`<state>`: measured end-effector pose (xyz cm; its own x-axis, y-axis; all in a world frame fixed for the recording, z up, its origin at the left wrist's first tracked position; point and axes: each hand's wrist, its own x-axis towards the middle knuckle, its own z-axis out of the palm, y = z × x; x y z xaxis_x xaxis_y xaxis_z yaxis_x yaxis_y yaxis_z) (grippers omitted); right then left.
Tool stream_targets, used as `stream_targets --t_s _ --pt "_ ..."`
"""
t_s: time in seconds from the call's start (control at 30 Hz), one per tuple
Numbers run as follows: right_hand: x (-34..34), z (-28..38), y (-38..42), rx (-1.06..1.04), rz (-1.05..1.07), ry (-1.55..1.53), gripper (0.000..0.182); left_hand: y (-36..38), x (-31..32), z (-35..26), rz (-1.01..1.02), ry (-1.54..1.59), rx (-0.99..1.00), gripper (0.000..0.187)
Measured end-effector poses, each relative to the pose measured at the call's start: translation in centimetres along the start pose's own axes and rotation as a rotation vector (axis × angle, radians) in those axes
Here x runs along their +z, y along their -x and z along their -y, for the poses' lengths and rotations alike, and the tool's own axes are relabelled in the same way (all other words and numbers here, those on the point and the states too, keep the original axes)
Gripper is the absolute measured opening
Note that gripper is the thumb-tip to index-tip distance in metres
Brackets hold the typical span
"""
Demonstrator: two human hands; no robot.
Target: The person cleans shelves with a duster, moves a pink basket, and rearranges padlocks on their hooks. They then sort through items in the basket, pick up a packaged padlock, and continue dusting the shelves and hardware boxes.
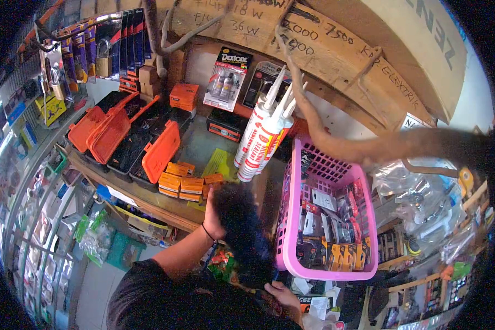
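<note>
While the left hand [213, 215] lies against the upper part of one dark, fuzzy-edged object [241, 231], the right hand [284, 295] is by its lower end; whether either is closed on it, I cannot tell. Just beyond the left hand stand at least three sealant tubes [262, 144], with at least four small orange boxes [191, 186] and three raised orange lids [161, 151] farther left, and one pink basket [335, 274] beyond the right hand.
</note>
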<state>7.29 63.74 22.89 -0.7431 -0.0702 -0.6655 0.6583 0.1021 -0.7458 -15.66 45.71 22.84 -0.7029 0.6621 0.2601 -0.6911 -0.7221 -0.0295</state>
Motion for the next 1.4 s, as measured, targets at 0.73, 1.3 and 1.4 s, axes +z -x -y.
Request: stream_targets --t_s 0.73,1.3,1.4 --pt "-1.5 -4.5 -2.8 0.034 -0.101 -0.075 0.041 0.0 0.8 0.2 -0.055 -0.224 0.024 0.079" --pt "-2.6 -5.1 -4.1 0.056 -0.132 0.023 0.030 -0.3 1.2 0.2 -0.117 -0.197 0.068 0.082" --pt "-1.9 -2.3 -1.6 -0.029 -0.071 0.054 0.029 -0.3 0.3 -0.2 0.214 -0.187 -0.077 0.077"
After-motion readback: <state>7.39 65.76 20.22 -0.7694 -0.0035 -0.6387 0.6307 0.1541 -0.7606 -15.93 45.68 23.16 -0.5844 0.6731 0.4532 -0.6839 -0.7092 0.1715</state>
